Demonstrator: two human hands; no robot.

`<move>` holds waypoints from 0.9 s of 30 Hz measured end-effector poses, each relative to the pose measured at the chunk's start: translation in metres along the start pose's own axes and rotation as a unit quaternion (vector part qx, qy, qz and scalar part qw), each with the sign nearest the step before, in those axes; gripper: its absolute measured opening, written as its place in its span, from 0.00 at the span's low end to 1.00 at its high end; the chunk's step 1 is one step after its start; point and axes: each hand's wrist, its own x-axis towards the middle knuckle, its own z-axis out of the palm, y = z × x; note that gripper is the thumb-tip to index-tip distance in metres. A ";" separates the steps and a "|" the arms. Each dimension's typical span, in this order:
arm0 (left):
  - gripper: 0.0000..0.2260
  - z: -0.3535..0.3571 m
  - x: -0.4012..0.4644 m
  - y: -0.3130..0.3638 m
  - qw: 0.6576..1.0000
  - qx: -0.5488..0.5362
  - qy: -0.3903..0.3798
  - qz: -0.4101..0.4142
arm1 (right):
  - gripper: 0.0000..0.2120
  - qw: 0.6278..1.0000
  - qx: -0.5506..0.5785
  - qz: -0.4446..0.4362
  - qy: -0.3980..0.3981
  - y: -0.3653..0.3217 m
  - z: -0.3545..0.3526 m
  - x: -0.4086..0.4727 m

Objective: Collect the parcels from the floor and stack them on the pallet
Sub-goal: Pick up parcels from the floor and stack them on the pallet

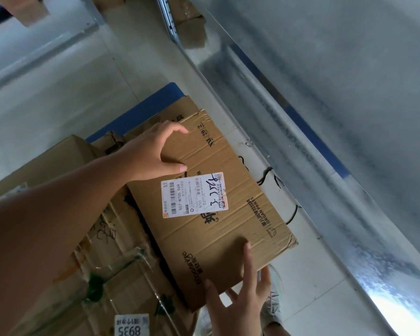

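Note:
A brown cardboard parcel with a white shipping label lies on top of other cardboard parcels stacked on a blue pallet. My left hand rests over the parcel's far left edge, with the thumb flat on the top face and the fingers arched above it. My right hand is at the near corner with straight, spread fingers. Its index finger lies on the top face and the others reach along the near side.
Another brown box sits at the left of the stack, and a label reading 8935 shows at the bottom. A shiny metal wall runs along the right, with black cables on the pale floor beside it. A shoe stands near the parcel.

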 end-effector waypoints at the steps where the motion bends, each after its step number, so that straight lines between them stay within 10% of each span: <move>1: 0.37 0.001 -0.002 -0.001 1.000 0.000 0.001 0.000 | 0.55 1.000 -0.005 0.002 -0.004 -0.002 -0.001 -0.001; 12: 0.31 -0.017 -0.070 0.032 0.981 -0.088 0.175 0.003 | 0.44 0.983 -0.153 -0.096 -0.019 -0.044 -0.069 -0.006; 18: 0.33 -0.068 -0.175 0.084 0.954 -0.171 0.247 0.016 | 0.36 0.960 -0.108 -0.209 -0.155 -0.150 -0.087 -0.028; 27: 0.30 -0.132 -0.386 0.131 0.846 -0.314 0.431 -0.005 | 0.36 0.856 -0.153 -0.391 -0.302 -0.347 -0.092 -0.121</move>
